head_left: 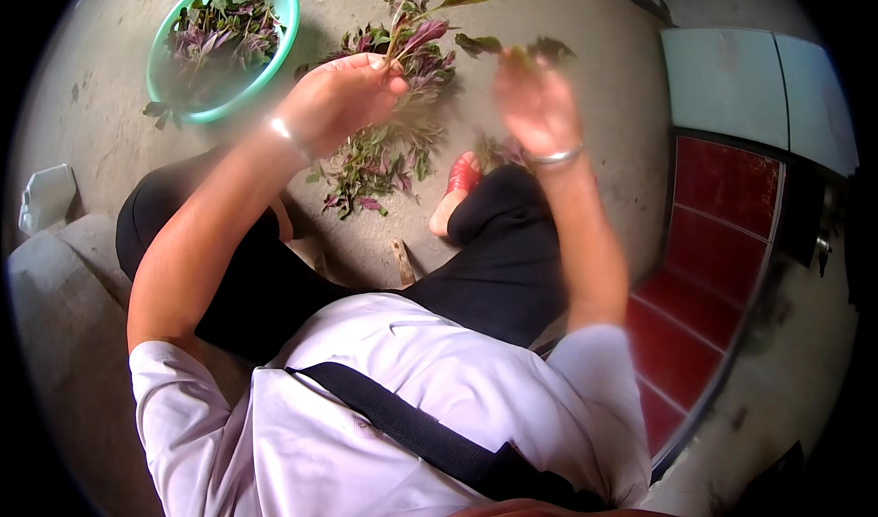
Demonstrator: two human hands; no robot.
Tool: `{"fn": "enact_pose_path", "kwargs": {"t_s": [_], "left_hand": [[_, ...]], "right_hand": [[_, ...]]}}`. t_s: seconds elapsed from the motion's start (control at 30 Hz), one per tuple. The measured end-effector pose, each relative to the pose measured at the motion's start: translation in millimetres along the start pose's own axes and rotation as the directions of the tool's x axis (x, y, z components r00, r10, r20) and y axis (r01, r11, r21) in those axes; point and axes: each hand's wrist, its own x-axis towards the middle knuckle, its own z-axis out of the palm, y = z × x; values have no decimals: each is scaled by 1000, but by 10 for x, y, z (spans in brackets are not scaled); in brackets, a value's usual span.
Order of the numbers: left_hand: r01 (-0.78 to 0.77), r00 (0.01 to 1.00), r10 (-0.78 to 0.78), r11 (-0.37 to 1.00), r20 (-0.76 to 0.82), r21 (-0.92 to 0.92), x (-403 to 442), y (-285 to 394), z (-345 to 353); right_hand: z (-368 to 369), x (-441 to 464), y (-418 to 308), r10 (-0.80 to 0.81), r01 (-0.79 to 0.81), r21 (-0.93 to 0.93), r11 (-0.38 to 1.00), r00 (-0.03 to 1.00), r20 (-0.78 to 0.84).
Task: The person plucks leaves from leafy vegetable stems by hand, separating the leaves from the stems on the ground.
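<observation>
Pinched in my left hand [352, 96] is a leafy stem [425, 34] with green and purple leaves, held above the pile. My right hand [538, 106] is raised to the right of it, blurred by motion, with dark leaves [551, 51] at its fingertips; how its fingers hold them is unclear. Under and between the hands, a loose pile of purple-green leafy stems [380, 160] lies on the floor. At the upper left, a mint-green basin [290, 42] holds more such leaves [224, 32].
My red-sandalled foot [464, 174] is beside the pile on the concrete floor [613, 87]. Red tiles [722, 188] and pale tiles [732, 78] line the right side. A whitish plastic object [46, 197] sits at the far left. A small piece of wood [402, 261] lies between my legs.
</observation>
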Motion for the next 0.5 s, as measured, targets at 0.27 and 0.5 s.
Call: {"fn": "enact_pose_path", "kwargs": {"t_s": [0.27, 0.5], "left_hand": [[-57, 997, 56, 998, -47, -28, 7, 5, -23], [-50, 998, 50, 999, -49, 2, 3, 4, 3]], "right_hand": [[-16, 4, 70, 28, -28, -11, 1000, 999, 42], [-6, -1, 67, 80, -80, -15, 997, 997, 22]]}}
